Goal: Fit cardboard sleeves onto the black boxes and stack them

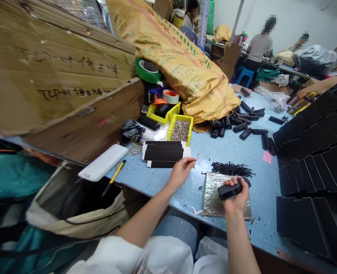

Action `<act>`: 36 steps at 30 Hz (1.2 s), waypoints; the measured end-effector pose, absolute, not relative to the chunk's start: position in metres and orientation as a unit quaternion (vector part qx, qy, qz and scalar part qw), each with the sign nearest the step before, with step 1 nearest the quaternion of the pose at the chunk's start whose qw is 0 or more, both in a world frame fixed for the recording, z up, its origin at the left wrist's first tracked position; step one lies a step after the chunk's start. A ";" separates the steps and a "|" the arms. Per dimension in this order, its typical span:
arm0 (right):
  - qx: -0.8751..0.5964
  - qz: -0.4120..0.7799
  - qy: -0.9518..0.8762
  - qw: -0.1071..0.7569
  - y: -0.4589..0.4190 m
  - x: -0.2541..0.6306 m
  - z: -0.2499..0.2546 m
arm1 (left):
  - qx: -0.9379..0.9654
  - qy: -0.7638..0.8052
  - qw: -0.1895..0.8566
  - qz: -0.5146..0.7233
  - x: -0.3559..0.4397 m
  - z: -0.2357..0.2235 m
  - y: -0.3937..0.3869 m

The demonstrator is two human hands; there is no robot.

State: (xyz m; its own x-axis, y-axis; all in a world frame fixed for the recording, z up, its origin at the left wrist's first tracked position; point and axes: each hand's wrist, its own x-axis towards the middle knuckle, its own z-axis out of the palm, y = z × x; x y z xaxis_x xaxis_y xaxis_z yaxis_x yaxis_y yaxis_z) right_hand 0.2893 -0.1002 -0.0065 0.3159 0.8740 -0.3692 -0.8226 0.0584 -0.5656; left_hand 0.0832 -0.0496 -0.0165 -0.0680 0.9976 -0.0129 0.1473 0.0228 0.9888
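Observation:
My right hand [237,199] is wrapped round a black ribbed handheld device [227,191], held over a square, silvery taped pad [212,201]. A heap of black screws [231,168] lies just behind that pad. Further left, my left hand [181,172] has its thumb and fingertips pinched together; whatever is between them is too small to make out. It hovers by the right end of a stack of flat black cartons [164,152] with white flaps. Behind these cartons stands a yellow bin [171,127] of small metal parts [181,131].
Black boxes [308,167] are stacked along the right edge. Many black devices [245,133] lie at the back, beside a big yellow woven sack [182,57]. At left are a white slab [103,163], a yellow cutter [114,178] and a cardboard box [56,57]. People sit and stand behind.

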 end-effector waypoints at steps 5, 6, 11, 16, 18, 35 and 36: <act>-0.459 0.583 -0.116 0.660 -0.131 0.311 -0.033 | 0.544 0.617 0.343 0.453 -0.007 -0.015 -0.006; -0.472 0.581 -0.130 0.651 -0.136 0.313 -0.037 | 0.548 0.625 0.330 0.446 -0.019 -0.015 -0.003; -0.497 0.575 -0.180 0.625 -0.140 0.312 -0.044 | 0.533 0.674 0.221 0.461 -0.053 0.003 0.049; -0.491 0.574 -0.171 0.633 -0.137 0.310 -0.043 | 0.550 0.689 0.149 0.448 -0.073 0.047 0.137; -0.489 0.574 -0.170 0.635 -0.138 0.311 -0.045 | 0.566 0.691 0.132 0.429 -0.073 0.056 0.153; -0.496 0.551 -0.184 0.646 -0.138 0.309 -0.046 | 0.672 0.614 0.256 0.325 0.004 0.026 0.113; -0.494 0.549 -0.183 0.649 -0.138 0.308 -0.047 | 0.666 0.606 0.273 0.338 0.009 0.028 0.100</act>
